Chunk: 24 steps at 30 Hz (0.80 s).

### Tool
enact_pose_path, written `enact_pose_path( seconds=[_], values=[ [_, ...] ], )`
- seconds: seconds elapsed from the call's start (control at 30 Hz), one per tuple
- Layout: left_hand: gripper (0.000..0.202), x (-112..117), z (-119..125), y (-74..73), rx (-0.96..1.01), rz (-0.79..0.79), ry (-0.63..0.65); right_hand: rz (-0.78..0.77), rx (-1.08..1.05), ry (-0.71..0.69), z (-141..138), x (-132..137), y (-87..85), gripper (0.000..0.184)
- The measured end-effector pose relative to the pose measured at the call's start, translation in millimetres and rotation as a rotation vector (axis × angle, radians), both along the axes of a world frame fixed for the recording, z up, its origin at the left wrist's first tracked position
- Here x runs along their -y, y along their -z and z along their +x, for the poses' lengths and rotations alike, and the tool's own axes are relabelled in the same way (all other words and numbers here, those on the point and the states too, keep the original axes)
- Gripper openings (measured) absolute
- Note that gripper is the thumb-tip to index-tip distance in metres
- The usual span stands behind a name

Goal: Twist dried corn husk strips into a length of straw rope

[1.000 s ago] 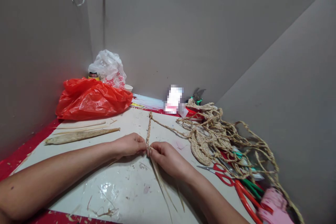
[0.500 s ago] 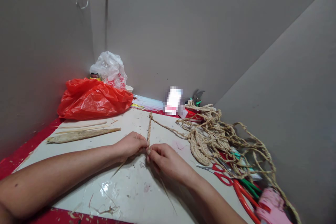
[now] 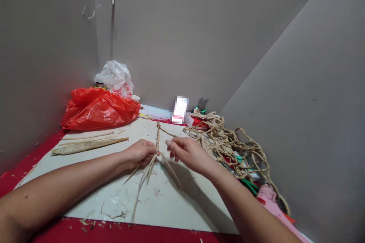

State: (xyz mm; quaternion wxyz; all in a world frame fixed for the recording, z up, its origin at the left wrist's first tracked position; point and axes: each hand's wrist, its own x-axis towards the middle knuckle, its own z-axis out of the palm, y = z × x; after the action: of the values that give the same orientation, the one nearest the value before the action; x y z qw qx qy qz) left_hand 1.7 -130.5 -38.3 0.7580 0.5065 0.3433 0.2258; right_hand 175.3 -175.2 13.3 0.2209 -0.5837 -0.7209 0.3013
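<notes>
A thin plaited straw cord (image 3: 158, 135) stands out from a knot near the back of the white board. My left hand (image 3: 142, 152) is shut on its lower end, pinching it between thumb and fingers. Below that grip, loose straw strands (image 3: 173, 171) fan out toward the front. My right hand (image 3: 188, 153) is raised just right of the cord, apart from it, with fingers loosely bent and nothing visible in them. From the knot, a thinner line runs right to a heap of straw rope (image 3: 218, 133), partly behind my right hand.
A red plastic bag (image 3: 101, 110) and a white plastic bag (image 3: 115, 76) sit at the back left. Dry stalks (image 3: 91, 146) lie on the white board (image 3: 111, 186). Pruning shears (image 3: 203, 106) stand behind the rope, and a pink object (image 3: 268, 193) lies at the right.
My right hand has let go of the cord's lower end and moved up and right. The strands now spread wider below my left hand. The view has shifted slightly.
</notes>
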Motion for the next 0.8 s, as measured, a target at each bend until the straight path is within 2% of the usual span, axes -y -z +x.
enact_pose_path(
  seconds=[0.07,0.17,0.23,0.3,0.37,0.5,0.63,0.73,0.8],
  values=[
    [0.028,-3,-2,0.4,0.041,0.004,0.045,-0.026,-0.185,0.073,2,-12,17.6,0.035],
    [0.034,-6,-4,1.2,0.057,0.031,0.072,-0.376,-0.513,-0.038,-5,-18,45.0,0.041],
    [0.032,-8,-6,2.0,0.014,0.07,0.105,-0.535,-0.639,-0.053,-9,-17,55.1,0.04],
    [0.031,-9,-8,3.1,-0.05,0.122,0.17,-0.601,-0.665,-0.045,-10,-15,57.4,0.036],
    [0.033,-10,-9,3.8,-0.108,0.195,0.195,-0.63,-0.67,-0.026,-8,-15,55.6,0.032],
    [0.026,-10,-7,-1.0,-0.256,0.34,0.145,-0.612,-0.725,0.095,-8,-16,55.1,0.027],
    [0.018,-7,-8,-15.3,-0.433,0.317,0.18,-0.551,-0.745,0.185,-19,-15,61.1,0.021],
    [0.012,4,-7,-23.1,-0.515,0.331,0.109,-0.517,-0.788,0.224,-30,-11,62.8,0.018],
    [0.012,15,-1,-22.3,-0.542,0.345,0.014,-0.512,-0.835,0.233,-36,-8,63.0,0.021]
  ],
)
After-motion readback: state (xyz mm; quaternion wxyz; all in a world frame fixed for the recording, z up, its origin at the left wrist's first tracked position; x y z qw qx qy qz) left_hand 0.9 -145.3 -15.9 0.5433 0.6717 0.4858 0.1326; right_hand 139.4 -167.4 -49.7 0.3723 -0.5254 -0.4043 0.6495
